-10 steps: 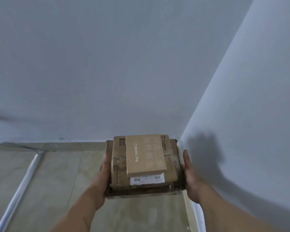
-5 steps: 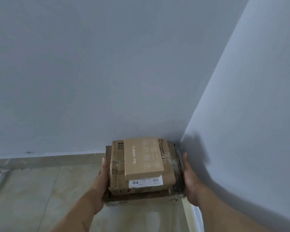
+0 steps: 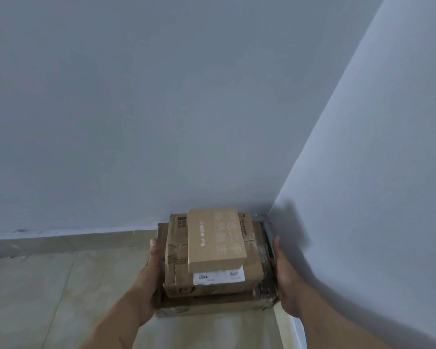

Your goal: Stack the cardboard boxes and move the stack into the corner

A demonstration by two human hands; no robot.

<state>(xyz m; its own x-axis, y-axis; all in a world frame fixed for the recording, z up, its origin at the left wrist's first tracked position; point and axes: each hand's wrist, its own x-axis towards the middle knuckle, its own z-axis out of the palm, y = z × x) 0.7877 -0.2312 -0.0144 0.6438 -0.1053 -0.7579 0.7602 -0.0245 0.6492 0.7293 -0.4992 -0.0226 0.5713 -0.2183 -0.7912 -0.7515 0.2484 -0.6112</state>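
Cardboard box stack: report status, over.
Left hand and right hand clamp the sides of the three-high brown cardboard box stack. Stack near the grey wall corner. Nothing in the way.

Dim, flat bluish light, soft shadow on the right wall, wide-angle bending at the edges.
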